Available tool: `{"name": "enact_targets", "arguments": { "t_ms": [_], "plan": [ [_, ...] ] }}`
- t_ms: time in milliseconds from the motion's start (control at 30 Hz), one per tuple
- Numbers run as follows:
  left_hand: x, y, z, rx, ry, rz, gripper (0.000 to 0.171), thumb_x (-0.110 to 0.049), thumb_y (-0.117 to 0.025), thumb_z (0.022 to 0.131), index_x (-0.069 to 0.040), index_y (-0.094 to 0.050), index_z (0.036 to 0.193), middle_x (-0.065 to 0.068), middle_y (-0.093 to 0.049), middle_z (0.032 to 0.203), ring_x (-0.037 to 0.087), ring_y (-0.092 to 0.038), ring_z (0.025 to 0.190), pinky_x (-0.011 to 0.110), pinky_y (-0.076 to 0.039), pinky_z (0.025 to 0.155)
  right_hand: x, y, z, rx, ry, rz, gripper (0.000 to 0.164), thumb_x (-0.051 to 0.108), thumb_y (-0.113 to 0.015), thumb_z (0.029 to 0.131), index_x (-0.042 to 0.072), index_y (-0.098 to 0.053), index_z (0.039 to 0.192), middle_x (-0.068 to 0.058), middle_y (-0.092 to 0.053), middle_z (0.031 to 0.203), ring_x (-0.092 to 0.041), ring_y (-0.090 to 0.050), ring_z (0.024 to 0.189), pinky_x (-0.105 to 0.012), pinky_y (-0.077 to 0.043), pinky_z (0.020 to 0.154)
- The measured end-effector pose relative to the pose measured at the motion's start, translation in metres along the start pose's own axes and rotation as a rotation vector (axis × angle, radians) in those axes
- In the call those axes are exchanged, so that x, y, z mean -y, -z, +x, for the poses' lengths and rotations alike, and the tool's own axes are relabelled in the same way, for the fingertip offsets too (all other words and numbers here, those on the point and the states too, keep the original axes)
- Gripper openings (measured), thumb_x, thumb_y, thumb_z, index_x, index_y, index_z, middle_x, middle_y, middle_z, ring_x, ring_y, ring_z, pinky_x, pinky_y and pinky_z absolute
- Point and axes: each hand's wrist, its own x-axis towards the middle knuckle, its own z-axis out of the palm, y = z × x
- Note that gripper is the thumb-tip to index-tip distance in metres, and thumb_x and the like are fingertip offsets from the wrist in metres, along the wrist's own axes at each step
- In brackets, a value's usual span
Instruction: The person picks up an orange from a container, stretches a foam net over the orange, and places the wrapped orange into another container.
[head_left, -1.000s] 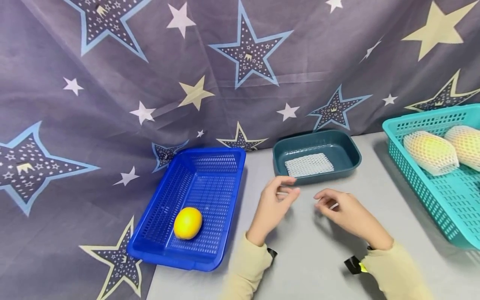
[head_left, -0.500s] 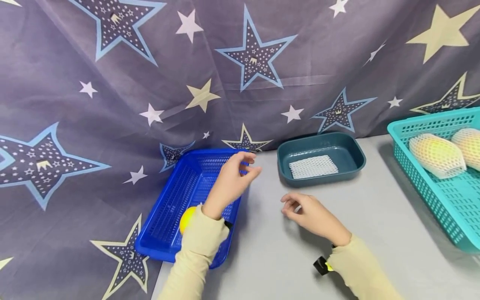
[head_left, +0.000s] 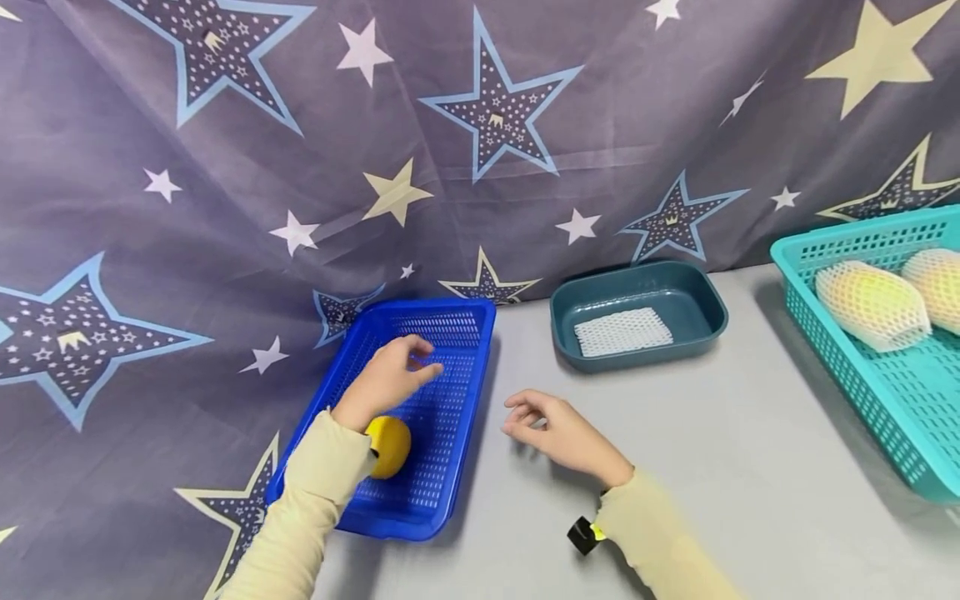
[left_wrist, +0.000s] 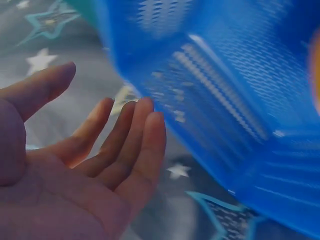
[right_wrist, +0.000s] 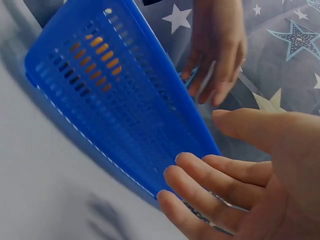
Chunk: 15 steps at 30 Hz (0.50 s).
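Observation:
Over the blue basket [head_left: 450, 467] my left hand [head_left: 388, 379] hovers with nothing in it, its fingers [left_wrist: 142, 150] loosely bent and apart in the left wrist view. A round yellow-orange fruit [head_left: 392, 447] lies in that basket, partly covered by my left sleeve in the head view. To the right of the basket my right hand [head_left: 558, 433] hangs above the table, holding nothing. In the right wrist view its relaxed fingers [right_wrist: 195, 185] overlap the basket's side, and the fruit shows orange through the slots.
A dark teal dish [head_left: 693, 312] with a white foam net [head_left: 624, 332] in it stands at the back. At the right, a turquoise basket [head_left: 847, 408] holds two net-wrapped fruits [head_left: 870, 304]. A star-patterned curtain [head_left: 510, 217] hangs behind the grey table [head_left: 750, 500].
Both hands have moved left, empty. My left hand has gone from in front of the teal dish to over the blue basket; my right hand has come closer to that basket.

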Motion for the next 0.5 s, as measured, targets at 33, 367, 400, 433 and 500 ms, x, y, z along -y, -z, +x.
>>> {"name": "enact_targets", "arguments": {
  "t_ms": [33,367,400,433,500],
  "plan": [
    [0.008,0.001,-0.002,0.006,0.017,0.015,0.038,-0.024,-0.067,0.095,0.003,-0.061,0.121,0.022,-0.064,0.121,0.034,-0.063,0.108,0.049,-0.051,0.096,0.001,-0.003,0.002,0.006,-0.006,0.009,0.036,0.024,-0.065,0.096,-0.001,-0.061,0.121,-0.006,-0.07,0.1,-0.017,-0.065,0.09,-0.031,-0.054,0.083],
    [0.065,0.003,-0.012,0.29,0.168,0.107,0.043,-0.031,-0.071,0.091,0.006,-0.062,0.11,0.017,-0.065,0.104,0.027,-0.058,0.089,0.041,-0.052,0.083,0.002,-0.037,0.01,0.008,-0.04,0.098,0.038,0.03,-0.063,0.098,0.002,-0.061,0.124,-0.006,-0.068,0.102,-0.024,-0.065,0.088,-0.028,-0.054,0.073],
    [0.069,0.002,-0.012,0.324,0.172,0.106,0.043,-0.032,-0.071,0.09,0.006,-0.062,0.109,0.017,-0.064,0.103,0.027,-0.057,0.089,0.041,-0.052,0.082,0.002,-0.041,0.012,0.002,-0.039,0.116,0.037,0.03,-0.063,0.098,0.002,-0.061,0.123,-0.007,-0.068,0.101,-0.026,-0.066,0.086,-0.029,-0.055,0.071],
    [0.073,0.001,-0.013,0.354,0.186,0.102,0.045,-0.033,-0.072,0.089,0.006,-0.062,0.11,0.017,-0.065,0.105,0.028,-0.058,0.091,0.042,-0.052,0.084,0.002,-0.045,0.013,-0.001,-0.035,0.135,0.035,0.029,-0.063,0.098,0.002,-0.061,0.121,-0.007,-0.068,0.1,-0.027,-0.066,0.084,-0.031,-0.056,0.069],
    [0.08,0.0,-0.015,0.404,0.205,0.11,0.051,-0.035,-0.073,0.087,0.007,-0.061,0.115,0.019,-0.064,0.11,0.03,-0.058,0.096,0.044,-0.051,0.088,0.002,-0.052,0.015,-0.002,-0.028,0.169,0.032,0.028,-0.063,0.099,0.003,-0.061,0.118,-0.009,-0.068,0.099,-0.028,-0.066,0.08,-0.035,-0.057,0.067]
  ]
}}
